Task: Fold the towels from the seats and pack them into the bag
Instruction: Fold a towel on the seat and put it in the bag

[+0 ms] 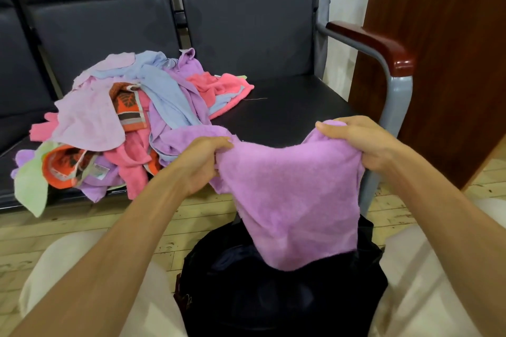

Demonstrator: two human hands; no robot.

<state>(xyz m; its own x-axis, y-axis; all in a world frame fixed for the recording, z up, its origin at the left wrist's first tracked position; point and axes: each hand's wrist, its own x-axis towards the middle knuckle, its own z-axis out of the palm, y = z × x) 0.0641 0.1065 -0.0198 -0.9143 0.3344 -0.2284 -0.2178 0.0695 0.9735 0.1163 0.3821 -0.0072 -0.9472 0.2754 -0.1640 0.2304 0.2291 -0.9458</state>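
Holding one fuzzy purple terry towel (290, 200) stretched between two bare hands, left hand (204, 161) pinching the upper left corner, right hand (364, 142) gripping the upper right corner with fingers curled over the edge. Top edge sagging between the two grips; lower part hanging down, bottom hem draped over the mouth of one black fabric bag (273, 295) on the floor between two knees in pale trousers (427, 282). Bag mouth open toward the camera, dark cloth inside, contents too dim to tell.

Lying on the dark padded bench seats (287, 107): one loose pile of crumpled towels (131, 123), spread across the gap between two seats. Exact count impossible under the tangle; visible colours include several purple, two or more pink, one light blue, one pale green hanging over the front seat edge, and orange patterned ones with dark leaf prints. Pile's right edge stopping near the middle of the right-hand seat, bare seat surface beyond it up to the grey metal armrest frame (394, 107) capped with a glossy reddish wood pad (383, 46).

Standing just beyond the armrest: one brown wooden panel (443, 63). Light wooden plank floor (82, 227) showing between bench front and knees.
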